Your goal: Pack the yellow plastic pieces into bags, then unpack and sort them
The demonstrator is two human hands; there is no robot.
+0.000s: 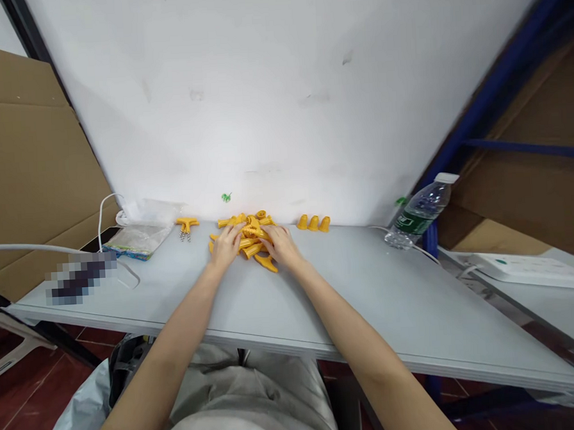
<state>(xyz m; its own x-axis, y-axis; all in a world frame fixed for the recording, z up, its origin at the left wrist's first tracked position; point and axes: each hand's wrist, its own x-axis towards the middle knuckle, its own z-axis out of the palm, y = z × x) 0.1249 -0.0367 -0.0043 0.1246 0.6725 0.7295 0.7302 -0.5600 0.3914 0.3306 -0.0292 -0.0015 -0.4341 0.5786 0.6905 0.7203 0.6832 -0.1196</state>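
A heap of several yellow plastic T-shaped parts lies at the far middle of the grey table, against the white wall. My left hand rests on the heap's left side, fingers curled over the parts. My right hand lies on the right side, fingers bent onto the pile. What each hand grips is hidden by the fingers. One yellow T-part with metal screws lies apart to the left. Three small yellow caps stand in a row to the right.
A clear plastic bag and a white cable lie at the far left. A water bottle lies tilted at the far right. A white power strip sits on the neighbouring table. Cardboard stands at both sides.
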